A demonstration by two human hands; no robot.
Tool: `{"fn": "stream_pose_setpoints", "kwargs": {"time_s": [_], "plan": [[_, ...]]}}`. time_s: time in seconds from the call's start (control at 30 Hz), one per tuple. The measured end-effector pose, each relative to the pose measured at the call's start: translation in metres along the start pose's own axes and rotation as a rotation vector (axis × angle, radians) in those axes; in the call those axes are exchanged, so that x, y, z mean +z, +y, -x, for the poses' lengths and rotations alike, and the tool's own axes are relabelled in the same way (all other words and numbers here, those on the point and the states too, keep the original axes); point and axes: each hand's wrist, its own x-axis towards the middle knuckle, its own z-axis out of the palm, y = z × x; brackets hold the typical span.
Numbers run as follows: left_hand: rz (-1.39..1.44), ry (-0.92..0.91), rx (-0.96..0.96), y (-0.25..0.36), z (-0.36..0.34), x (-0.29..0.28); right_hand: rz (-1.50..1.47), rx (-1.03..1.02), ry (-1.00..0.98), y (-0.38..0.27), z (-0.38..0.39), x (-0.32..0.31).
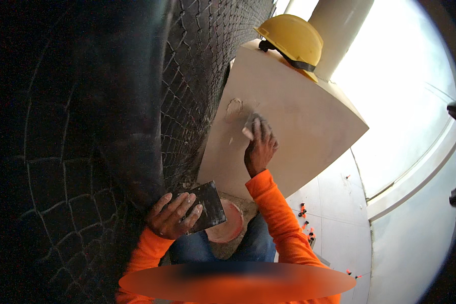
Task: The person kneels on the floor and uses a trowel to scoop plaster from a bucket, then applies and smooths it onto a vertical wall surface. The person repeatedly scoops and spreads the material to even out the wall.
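My right hand (261, 148) is closed round a small flat scraper (248, 130), its edge at the beige face of a large block (304, 131). Motion blurs the tool a little, so its exact kind is unclear. Just left of it, a rough patch of filler (234, 108) marks the surface. My left hand (173, 217) grips a black rectangular plate (207, 203) low on the left, its fingers spread over one side. Pale smears dot the plate and those fingers. Below the plate's right edge stands a reddish round bucket (231, 223), partly covered by it, between my knees.
A yellow hard hat (291, 40) rests on top of the block, beside a round column (339, 30). Chain-link fence with dark sheeting (187, 101) runs close along the left. Several orange-and-black clips (310, 234) stand on the pale tiled floor (339, 218) at right.
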Motion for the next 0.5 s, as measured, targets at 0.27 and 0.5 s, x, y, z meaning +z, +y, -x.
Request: {"fn": "stream_pose_setpoints", "kwargs": {"time_s": [0.27,0.5], "plan": [[0.020,-0.024,0.012,-0.002,0.003,-0.002,0.066,-0.087,0.090,-0.028,-0.053,0.033],[0.053,0.051,0.016,-0.005,0.007,0.006,0.135,-0.533,-0.374,-0.015,0.012,0.045]]}}
